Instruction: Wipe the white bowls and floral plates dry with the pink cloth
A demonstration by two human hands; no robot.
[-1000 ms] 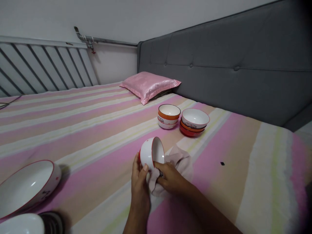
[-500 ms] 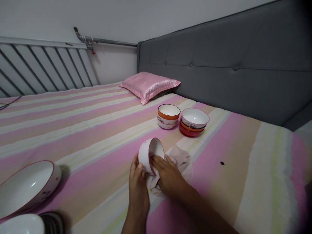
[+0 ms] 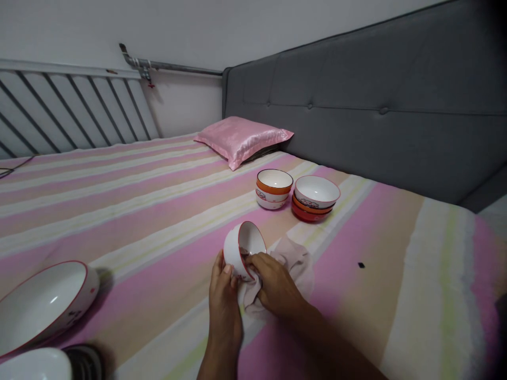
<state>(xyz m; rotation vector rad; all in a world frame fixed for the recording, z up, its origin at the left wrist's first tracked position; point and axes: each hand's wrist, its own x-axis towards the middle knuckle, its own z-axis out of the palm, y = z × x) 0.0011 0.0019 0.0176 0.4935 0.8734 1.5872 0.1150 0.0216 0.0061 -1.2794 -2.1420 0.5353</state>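
Observation:
A white bowl [image 3: 233, 249] with a red rim is tilted on its side above the bed, its opening facing right. My left hand [image 3: 224, 282] grips it from the lower left, thumb on the outer wall. At the bowl's mouth, my right hand [image 3: 275, 282] is closed around part of a pale pink cloth [image 3: 295, 259], with the fingers reaching over the lower rim. Some fingertips are hidden inside the bowl. The rest of the cloth hangs below and spreads out to the right behind the hand.
Two bowl stacks stand beyond my hands: an orange-and-white stack [image 3: 274, 190] and a white, orange and red stack [image 3: 315, 198]. A large oval bowl [image 3: 85, 293] and white dishware [image 3: 35, 364] lie at left. A pink pillow [image 3: 243, 136] rests near the grey headboard [image 3: 356, 95].
My right hand has shifted slightly within the bowl's mouth, its fingers now more curled. The bowl has turned and risen a little in my left hand.

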